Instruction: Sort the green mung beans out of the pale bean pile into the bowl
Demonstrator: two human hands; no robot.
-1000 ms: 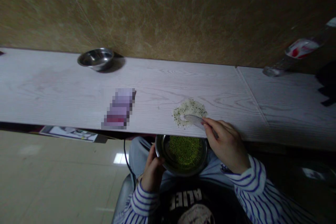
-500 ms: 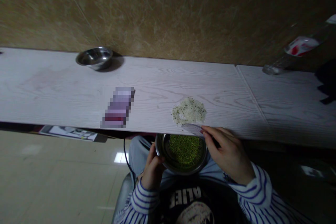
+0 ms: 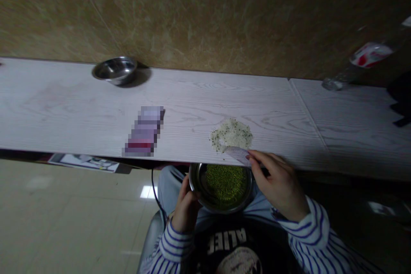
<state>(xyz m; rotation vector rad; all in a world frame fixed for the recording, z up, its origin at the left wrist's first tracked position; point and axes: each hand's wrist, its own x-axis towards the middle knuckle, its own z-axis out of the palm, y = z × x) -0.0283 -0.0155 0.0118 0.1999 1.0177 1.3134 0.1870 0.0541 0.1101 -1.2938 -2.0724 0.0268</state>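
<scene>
My left hand [image 3: 188,203] grips the left rim of a metal bowl [image 3: 195,199] held above my lap, just under the table's front edge. Green mung beans [image 3: 225,183] lie in it. Between the thumb and fingers of my right hand [image 3: 278,180] is a thin, pale purple flat piece with a curved edge [image 3: 237,155]; its exact kind is unclear. Its tip touches or hovers at the near side of a pile of white rice grains [image 3: 236,135] mixed with some green beans, spread on the white wood-grain table [image 3: 186,94].
A second metal bowl [image 3: 115,71] stands by the wall at the back left. A blurred-out phone-shaped object [image 3: 144,130] lies left of the pile. A clear bottle with a red and white label [image 3: 366,58] stands at the right, beside a dark object [image 3: 401,98].
My right hand has moved the flat piece slightly up and forward, closer to the pile's near edge. My left hand and the bowl have barely shifted.
</scene>
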